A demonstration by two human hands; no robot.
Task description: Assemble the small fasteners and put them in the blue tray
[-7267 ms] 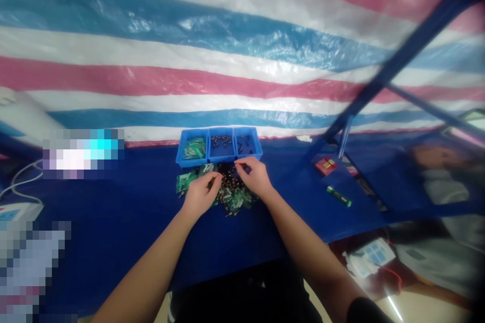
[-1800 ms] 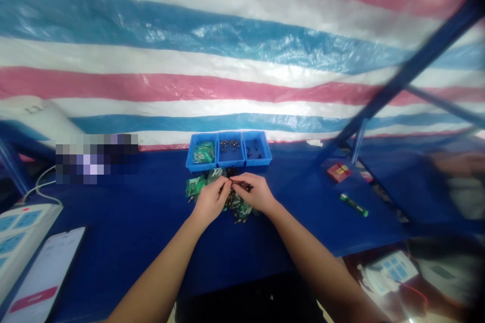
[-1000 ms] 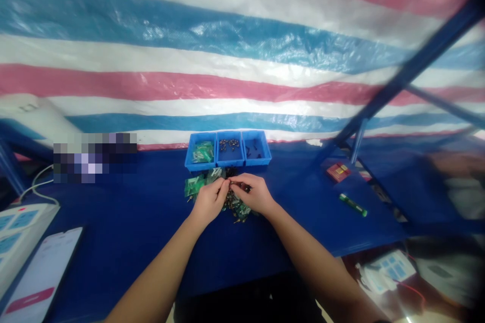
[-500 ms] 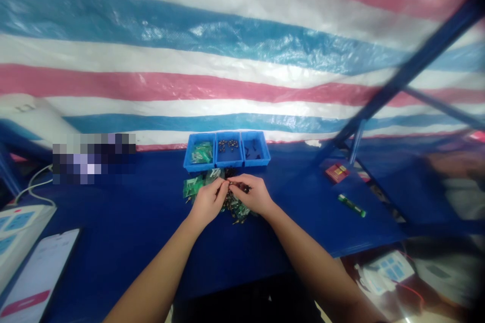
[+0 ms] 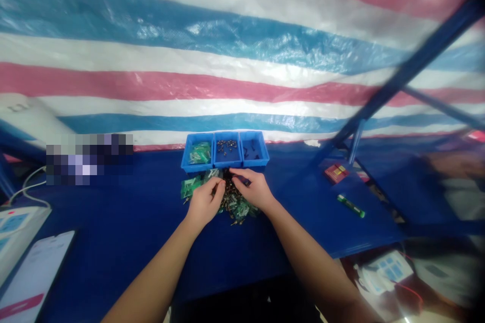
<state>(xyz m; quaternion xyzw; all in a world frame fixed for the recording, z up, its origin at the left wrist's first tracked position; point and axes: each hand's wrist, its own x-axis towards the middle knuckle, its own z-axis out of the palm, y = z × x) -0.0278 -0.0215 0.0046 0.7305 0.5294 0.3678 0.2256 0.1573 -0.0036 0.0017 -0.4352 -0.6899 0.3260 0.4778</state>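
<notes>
Head view: sorting is seemingly underway, three blue bins [image 5: 229,159] at mid-frame holding some pieces while a larger mixed pile [image 5: 239,208] is waiting just below; left hand [image 5: 203,203] and right hand [image 5: 255,190] are curling over it, whether gripping anything I cannot tell

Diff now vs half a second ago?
The hands have parted at the fingertips: mainly the right hand moved, its index fingertip forward toward the blue bins; the left hand barely shifted. Can't tell if anything was let go. Unchanged: bins, red box, green tube.
</notes>
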